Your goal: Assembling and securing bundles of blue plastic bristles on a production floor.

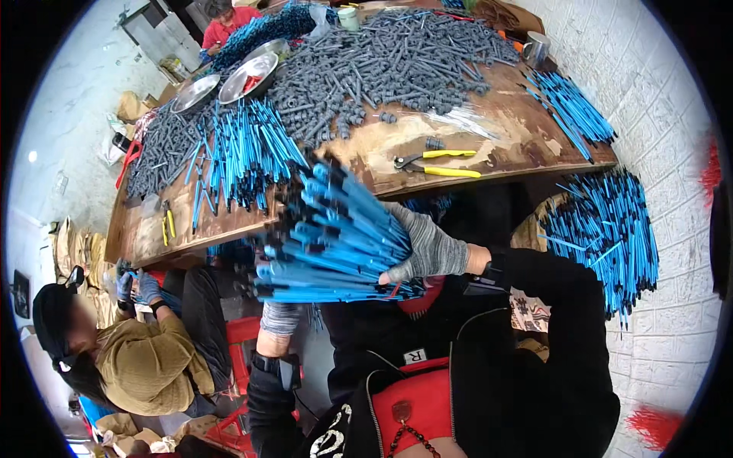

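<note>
A thick bundle of thin blue rods with black ends [343, 229] is in front of my body, just off the table's near edge. My right hand [431, 248], in a grey knit glove with bare fingertips, is closed round its right end. My left hand [281, 317], in the same kind of glove, is under the bundle's left part; its fingers are hidden behind the rods. Beyond the bundle, a heap of similar blue rods [248, 153] lies on the wooden table [374, 172]. Yellow-handled pliers [439, 162] rest near the table edge.
Grey plastic parts [382, 61] are piled across the table. Two metal bowls [248, 79] stand at the left, near smaller yellow-handled pliers [168, 223]. More blue rods [603, 237] are stacked at the right by the wall. A co-worker [145, 343] sits at the left; another person [227, 23] is at the far end.
</note>
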The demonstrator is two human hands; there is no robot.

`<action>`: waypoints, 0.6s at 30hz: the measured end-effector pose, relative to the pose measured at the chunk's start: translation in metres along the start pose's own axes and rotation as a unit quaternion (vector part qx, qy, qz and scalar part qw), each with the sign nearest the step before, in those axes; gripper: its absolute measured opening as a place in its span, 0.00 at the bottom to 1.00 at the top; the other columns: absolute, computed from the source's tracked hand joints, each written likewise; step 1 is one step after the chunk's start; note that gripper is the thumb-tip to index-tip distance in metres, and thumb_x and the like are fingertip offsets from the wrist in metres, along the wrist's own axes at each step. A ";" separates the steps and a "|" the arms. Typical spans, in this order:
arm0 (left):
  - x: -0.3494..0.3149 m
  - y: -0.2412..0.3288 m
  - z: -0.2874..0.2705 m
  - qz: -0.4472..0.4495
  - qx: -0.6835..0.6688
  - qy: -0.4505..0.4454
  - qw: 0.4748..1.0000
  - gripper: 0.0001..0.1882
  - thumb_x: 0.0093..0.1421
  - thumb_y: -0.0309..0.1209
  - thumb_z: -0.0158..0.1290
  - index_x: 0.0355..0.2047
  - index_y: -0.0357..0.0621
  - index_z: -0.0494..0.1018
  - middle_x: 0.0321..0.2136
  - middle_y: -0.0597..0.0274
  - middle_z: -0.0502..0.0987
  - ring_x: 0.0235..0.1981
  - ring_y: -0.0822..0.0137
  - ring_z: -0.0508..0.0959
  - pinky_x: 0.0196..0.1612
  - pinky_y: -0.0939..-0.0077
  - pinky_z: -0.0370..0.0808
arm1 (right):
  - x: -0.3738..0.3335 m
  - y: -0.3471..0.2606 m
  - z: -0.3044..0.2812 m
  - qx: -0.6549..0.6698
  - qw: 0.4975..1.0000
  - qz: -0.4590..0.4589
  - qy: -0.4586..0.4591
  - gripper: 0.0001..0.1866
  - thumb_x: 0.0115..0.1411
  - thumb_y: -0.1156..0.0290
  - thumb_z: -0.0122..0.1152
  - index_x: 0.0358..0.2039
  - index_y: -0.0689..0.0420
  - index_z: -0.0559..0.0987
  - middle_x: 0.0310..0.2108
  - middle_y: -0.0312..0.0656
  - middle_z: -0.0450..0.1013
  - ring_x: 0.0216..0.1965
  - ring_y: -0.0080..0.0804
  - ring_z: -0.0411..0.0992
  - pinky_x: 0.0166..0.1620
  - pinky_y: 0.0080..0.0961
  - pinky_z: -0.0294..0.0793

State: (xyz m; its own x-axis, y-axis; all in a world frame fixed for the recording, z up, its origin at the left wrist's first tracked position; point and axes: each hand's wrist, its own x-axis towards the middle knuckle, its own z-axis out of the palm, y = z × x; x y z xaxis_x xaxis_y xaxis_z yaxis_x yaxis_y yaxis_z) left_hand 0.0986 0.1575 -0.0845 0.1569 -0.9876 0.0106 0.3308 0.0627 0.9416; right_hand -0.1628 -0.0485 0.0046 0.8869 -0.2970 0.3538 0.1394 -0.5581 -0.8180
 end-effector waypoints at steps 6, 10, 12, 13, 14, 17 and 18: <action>0.084 0.102 0.140 0.358 0.125 0.007 0.925 0.47 0.46 0.37 0.64 0.61 0.47 0.47 0.55 0.59 0.61 0.55 0.59 0.63 0.57 0.65 0.62 | 0.063 -0.055 -0.055 0.111 0.979 -0.011 0.173 0.55 0.36 0.55 0.75 0.60 0.61 0.54 0.54 0.48 0.62 0.56 0.37 0.59 0.58 0.33 0.59; 0.117 0.180 0.164 0.270 0.138 0.042 0.952 0.59 0.41 0.31 0.68 0.63 0.46 0.37 0.56 0.55 0.58 0.56 0.60 0.62 0.58 0.65 0.61 | 0.119 -0.069 -0.087 0.106 0.977 -0.081 0.164 0.56 0.36 0.52 0.74 0.61 0.61 0.53 0.54 0.50 0.61 0.56 0.38 0.59 0.58 0.34 0.59; 0.135 0.173 0.157 0.255 0.132 0.040 0.957 0.59 0.41 0.31 0.68 0.63 0.45 0.37 0.56 0.54 0.58 0.56 0.60 0.61 0.57 0.65 0.61 | 0.130 -0.061 -0.098 0.076 0.982 -0.085 0.148 0.58 0.36 0.50 0.74 0.61 0.60 0.52 0.54 0.51 0.61 0.57 0.39 0.58 0.59 0.34 0.58; 0.142 0.163 0.150 0.238 0.127 0.041 0.962 0.58 0.42 0.31 0.68 0.63 0.45 0.37 0.56 0.54 0.58 0.56 0.61 0.61 0.57 0.66 0.61 | 0.128 -0.050 -0.096 0.075 0.982 -0.086 0.149 0.58 0.36 0.50 0.74 0.61 0.60 0.52 0.54 0.51 0.61 0.57 0.39 0.58 0.59 0.34 0.58; 0.148 0.151 0.142 0.222 0.122 0.043 0.966 0.58 0.42 0.31 0.68 0.63 0.44 0.37 0.56 0.54 0.58 0.56 0.61 0.61 0.57 0.66 0.61 | 0.123 -0.028 -0.093 0.086 0.985 -0.049 0.141 0.60 0.35 0.48 0.74 0.62 0.60 0.50 0.56 0.52 0.58 0.59 0.41 0.56 0.60 0.35 0.56; 0.168 0.094 0.096 0.216 0.166 0.040 0.961 0.54 0.45 0.30 0.66 0.63 0.42 0.38 0.55 0.54 0.59 0.55 0.63 0.61 0.56 0.66 0.62 | 0.132 0.016 -0.070 0.081 0.984 -0.053 0.151 0.63 0.34 0.45 0.74 0.63 0.60 0.46 0.58 0.53 0.54 0.61 0.43 0.52 0.61 0.36 0.54; 0.168 0.097 0.098 0.211 0.165 0.042 0.963 0.54 0.45 0.30 0.66 0.63 0.42 0.38 0.55 0.54 0.59 0.55 0.63 0.61 0.56 0.66 0.62 | 0.129 0.025 -0.060 0.063 0.979 -0.081 0.178 0.65 0.34 0.45 0.74 0.63 0.61 0.44 0.59 0.54 0.52 0.61 0.44 0.51 0.61 0.36 0.53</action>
State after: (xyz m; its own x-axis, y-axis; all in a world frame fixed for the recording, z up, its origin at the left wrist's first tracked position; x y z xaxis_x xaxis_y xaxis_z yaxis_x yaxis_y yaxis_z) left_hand 0.0654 -0.0167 0.0415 0.2915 -0.8683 0.4013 -0.0906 0.3926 0.9153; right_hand -0.0710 -0.1470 0.0570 0.6415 -0.4760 0.6016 0.3390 -0.5276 -0.7789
